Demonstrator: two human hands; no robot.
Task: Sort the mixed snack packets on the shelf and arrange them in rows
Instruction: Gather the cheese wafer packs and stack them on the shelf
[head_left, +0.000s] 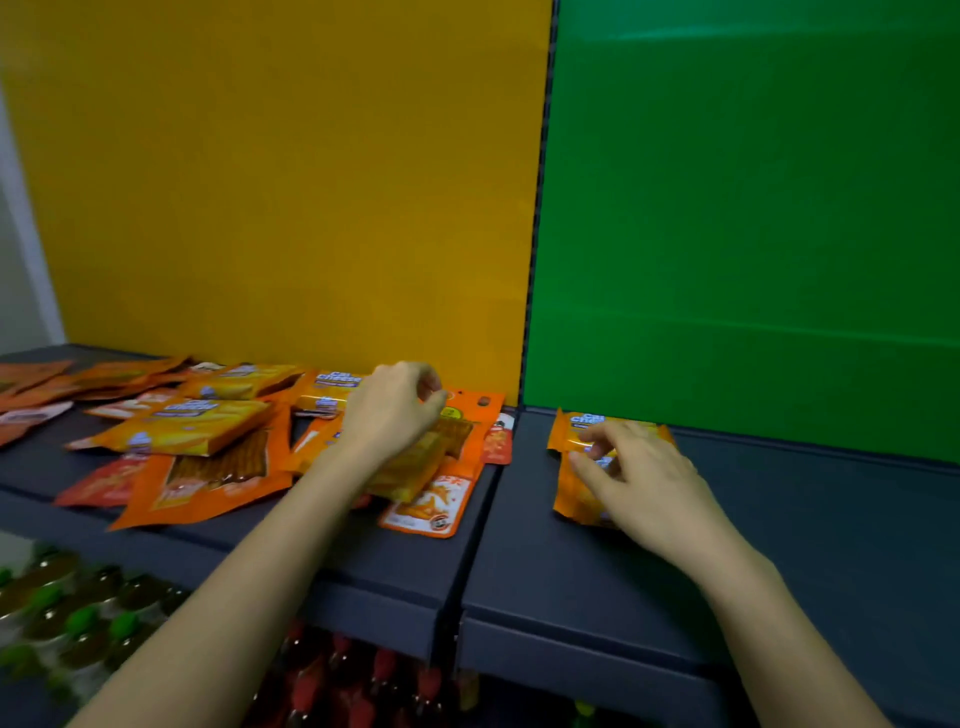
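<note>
Your right hand is on the pair of Cal Cheese packets lying one in front of the other at the back left of the shelf's right section, just in front of the green back panel. Your thumb and curled fingers pinch them where the two meet. Your left hand hovers over the right end of the mixed pile on the left section, fingers curled with thumb and forefinger close together. You cannot tell from this blurred view whether they hold anything. Under that hand lies a yellow packet on top of a tall orange pouch, with an orange-and-white sachet just in front. Further left, more Cal Cheese packets overlap an orange window pouch and several flat orange sachets, all spread loosely before the yellow back panel. On the level below the shelf stand green-capped bottles and red-capped bottles.
</note>
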